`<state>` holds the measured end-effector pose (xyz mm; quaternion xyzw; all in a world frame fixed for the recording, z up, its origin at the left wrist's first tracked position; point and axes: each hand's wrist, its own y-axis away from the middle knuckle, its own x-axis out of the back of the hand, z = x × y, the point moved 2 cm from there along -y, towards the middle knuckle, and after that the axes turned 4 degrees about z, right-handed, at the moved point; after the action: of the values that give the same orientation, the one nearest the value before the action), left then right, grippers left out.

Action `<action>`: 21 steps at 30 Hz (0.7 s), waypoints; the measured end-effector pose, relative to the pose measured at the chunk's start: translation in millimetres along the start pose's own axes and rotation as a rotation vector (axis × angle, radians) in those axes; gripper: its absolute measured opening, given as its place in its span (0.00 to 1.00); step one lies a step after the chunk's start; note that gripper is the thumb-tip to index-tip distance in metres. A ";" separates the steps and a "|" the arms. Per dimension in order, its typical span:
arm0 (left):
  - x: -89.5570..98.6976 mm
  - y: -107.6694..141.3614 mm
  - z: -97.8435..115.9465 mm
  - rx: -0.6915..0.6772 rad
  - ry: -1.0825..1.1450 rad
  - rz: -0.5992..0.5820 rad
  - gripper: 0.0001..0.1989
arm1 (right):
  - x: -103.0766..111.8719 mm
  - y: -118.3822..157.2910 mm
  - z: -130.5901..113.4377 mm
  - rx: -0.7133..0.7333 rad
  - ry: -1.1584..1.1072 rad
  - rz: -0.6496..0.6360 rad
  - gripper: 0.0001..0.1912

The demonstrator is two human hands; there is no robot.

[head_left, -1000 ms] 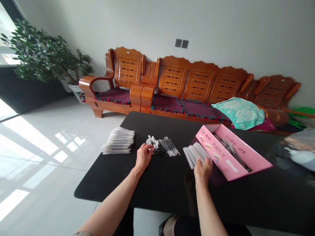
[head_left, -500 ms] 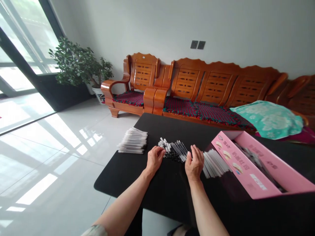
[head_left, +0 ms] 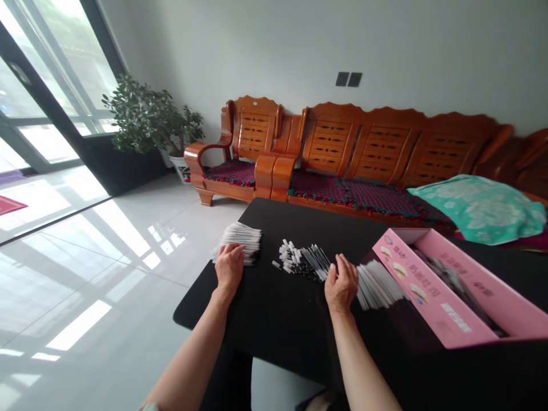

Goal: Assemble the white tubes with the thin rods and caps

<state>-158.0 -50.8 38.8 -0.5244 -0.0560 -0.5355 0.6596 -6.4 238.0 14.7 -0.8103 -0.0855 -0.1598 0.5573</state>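
Note:
My left hand [head_left: 230,267] rests over the near side of a stack of slim white pens [head_left: 242,234] at the table's left. Its fingers are bent together, and whatever is between them is hidden. My right hand [head_left: 342,283] is raised on its edge with thumb and fingers apart, and nothing shows in it. Just left of it lies a bundle of thin dark pen refills [head_left: 314,260]. To its right is a fanned row of translucent white pen barrels [head_left: 379,285]. Small white caps [head_left: 290,254] and small black pieces [head_left: 306,272] lie loose between my hands.
A long pink box [head_left: 422,291] with printed sides stands open on the right of the black table [head_left: 274,325], dark items inside. Behind are a wooden sofa [head_left: 381,148] and a turquoise cloth [head_left: 483,208]. A potted plant [head_left: 154,120] stands by the glass door.
My left hand has moved left from the white caps to the stack of pens. My right hand stays about where it was. The view has shifted slightly.

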 end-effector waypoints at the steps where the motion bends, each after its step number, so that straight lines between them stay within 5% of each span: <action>1: 0.2 0.0 -5.5 -0.036 -0.016 -0.012 0.12 | -0.1 0.4 0.3 -0.007 0.001 -0.001 0.17; 6: -2.8 2.1 -18.8 -0.115 -0.027 -0.074 0.12 | -0.4 1.4 1.2 -0.032 0.003 0.002 0.18; 21: -0.9 8.0 -14.5 -0.145 -0.099 -0.146 0.08 | -1.9 2.2 2.6 -0.049 -0.013 -0.008 0.18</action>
<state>-159.3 -62.1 26.7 -0.5912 -0.0876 -0.5581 0.5756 -7.1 239.7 11.2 -0.8244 -0.0883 -0.1586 0.5362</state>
